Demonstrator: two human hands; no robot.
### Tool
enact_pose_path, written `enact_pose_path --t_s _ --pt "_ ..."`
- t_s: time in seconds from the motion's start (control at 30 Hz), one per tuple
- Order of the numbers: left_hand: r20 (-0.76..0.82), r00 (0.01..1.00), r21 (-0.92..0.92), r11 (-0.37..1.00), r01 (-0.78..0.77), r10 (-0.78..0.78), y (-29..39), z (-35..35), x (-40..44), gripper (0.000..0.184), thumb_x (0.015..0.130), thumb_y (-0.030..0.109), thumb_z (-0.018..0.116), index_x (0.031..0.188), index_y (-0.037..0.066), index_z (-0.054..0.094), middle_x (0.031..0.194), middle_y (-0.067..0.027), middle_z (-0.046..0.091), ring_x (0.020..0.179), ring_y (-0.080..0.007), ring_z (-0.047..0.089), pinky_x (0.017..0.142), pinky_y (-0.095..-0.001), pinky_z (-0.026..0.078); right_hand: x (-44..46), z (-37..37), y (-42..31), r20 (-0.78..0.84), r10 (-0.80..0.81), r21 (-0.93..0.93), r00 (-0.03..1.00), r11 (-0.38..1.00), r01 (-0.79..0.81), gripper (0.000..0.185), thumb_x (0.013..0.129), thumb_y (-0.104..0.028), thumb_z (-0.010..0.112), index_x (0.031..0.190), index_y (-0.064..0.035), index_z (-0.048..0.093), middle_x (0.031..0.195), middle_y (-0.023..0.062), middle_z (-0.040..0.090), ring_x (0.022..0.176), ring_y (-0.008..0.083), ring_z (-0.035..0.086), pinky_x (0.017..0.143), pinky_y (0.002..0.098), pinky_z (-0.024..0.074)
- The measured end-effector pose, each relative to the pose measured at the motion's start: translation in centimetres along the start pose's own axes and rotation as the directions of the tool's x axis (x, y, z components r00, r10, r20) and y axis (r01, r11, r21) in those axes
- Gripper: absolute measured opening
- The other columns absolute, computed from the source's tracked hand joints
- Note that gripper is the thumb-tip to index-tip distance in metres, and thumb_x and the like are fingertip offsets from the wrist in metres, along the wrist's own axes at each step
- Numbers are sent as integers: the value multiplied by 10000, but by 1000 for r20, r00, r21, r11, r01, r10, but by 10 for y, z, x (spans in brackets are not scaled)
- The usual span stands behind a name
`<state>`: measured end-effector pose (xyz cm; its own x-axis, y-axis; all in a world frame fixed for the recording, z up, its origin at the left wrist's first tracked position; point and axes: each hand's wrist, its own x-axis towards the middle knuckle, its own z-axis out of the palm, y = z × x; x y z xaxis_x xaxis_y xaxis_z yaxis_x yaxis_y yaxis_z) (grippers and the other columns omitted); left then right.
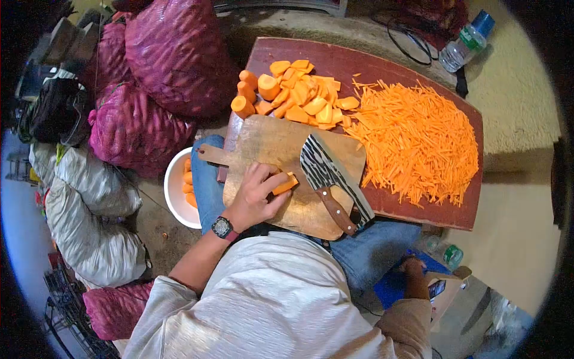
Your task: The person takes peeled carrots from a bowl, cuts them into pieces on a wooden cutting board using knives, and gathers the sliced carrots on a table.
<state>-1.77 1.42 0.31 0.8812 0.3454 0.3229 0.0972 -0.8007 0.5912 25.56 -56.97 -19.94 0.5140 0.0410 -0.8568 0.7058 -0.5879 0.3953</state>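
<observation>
My left hand (258, 194), with a watch on its wrist, is closed over a cut carrot piece (286, 183), pressing it on the wooden cutting board (257, 134). Lying on the board to the right is a cleaver (336, 209) with a striped black-and-white blade and a brown handle; neither hand touches it. My right hand (412, 264) is lowered at my right side, beside a blue surface (390, 292) and clear plastic bottles (452, 256). Its fingers are dark and partly hidden. Carrot chunks and slices (305, 96) sit behind the board, with a heap of shredded carrot (418, 143) to the right.
The board rests on a dark red tabletop (445, 216) over my lap. A white bowl of carrots (173, 200) stands at my left knee. Full purple mesh sacks (173, 54) and pale sacks (98, 233) crowd the left. A blue-capped bottle (466, 45) is at the back right.
</observation>
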Motion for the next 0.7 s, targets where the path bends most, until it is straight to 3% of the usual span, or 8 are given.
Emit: enact_pose_path --t_s 0.23,0.27,0.33,0.7 --pt "-2 1000 -10 1000 -18 18 -1 0 0 421 800 70 892 1183 32 722 1164 -155 659 1060 -369 632 937 -462 511 91 47 19 356 75 41 932 995 -95 688 976 -628 716 1562 -281 617 1639 50 570 1497 405 538 1069 840 432" --pt "-2 1000 -4 1000 -17 17 -2 1 0 425 800 71 892 1188 32 722 1163 -155 659 1060 -368 631 936 -462 512 106 68 17 360 77 43 930 994 -98 688 976 -628 716 1562 -281 617 1639 50 570 1497 405 538 1069 840 432" --pt "0 1000 -3 1000 -16 16 -2 2 -1 429 800 72 891 1192 32 722 1161 -155 659 1060 -368 630 936 -462 512 125 102 9 313 88 -94 946 994 -61 711 1038 -563 660 1647 -241 486 1603 181 567 1362 447 628 1012 835 469" --pt "1 1000 -29 1000 8 -8 0 2 2 394 815 90 861 1188 62 738 1120 -140 641 1041 -363 610 940 -468 486 47 59 -38 167 155 65 974 984 -167 685 1038 -518 663 1627 -209 498 1586 191 576 1363 445 625 1032 796 467"
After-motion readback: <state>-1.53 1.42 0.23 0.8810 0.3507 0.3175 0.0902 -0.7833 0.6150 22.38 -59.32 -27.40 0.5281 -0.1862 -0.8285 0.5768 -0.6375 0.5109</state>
